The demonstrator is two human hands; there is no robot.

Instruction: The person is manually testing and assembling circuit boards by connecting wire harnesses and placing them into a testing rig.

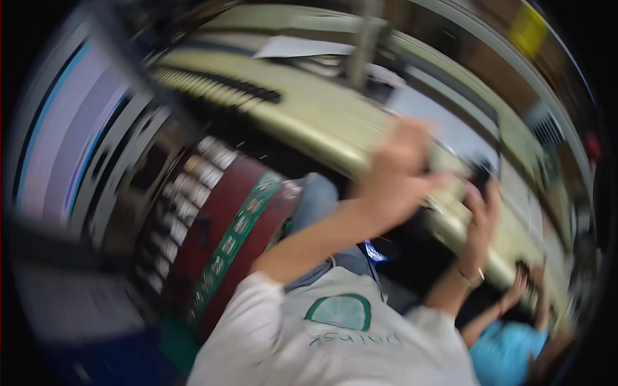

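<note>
My left hand [402,170] is raised over the near edge of a long pale yellow-green bench [322,103]. Motion smears its fingers, so whether they close on anything cannot be made out. To its right is my right hand [481,215], with a band round the wrist and the fingers curled up about a small dark thing [481,168]. Blur hides what that dark thing is. Beyond both hands a light grey-white flat panel [444,122] lies on the bench, partly covered by the left hand.
A screen [71,128] stands at the left. Below it are a dark red box-like thing with a green band [235,241] and a row of whitish pieces [177,225]. A white sheet [302,47] lies farther back. At lower right a person in a blue top [505,350] reaches toward the bench.
</note>
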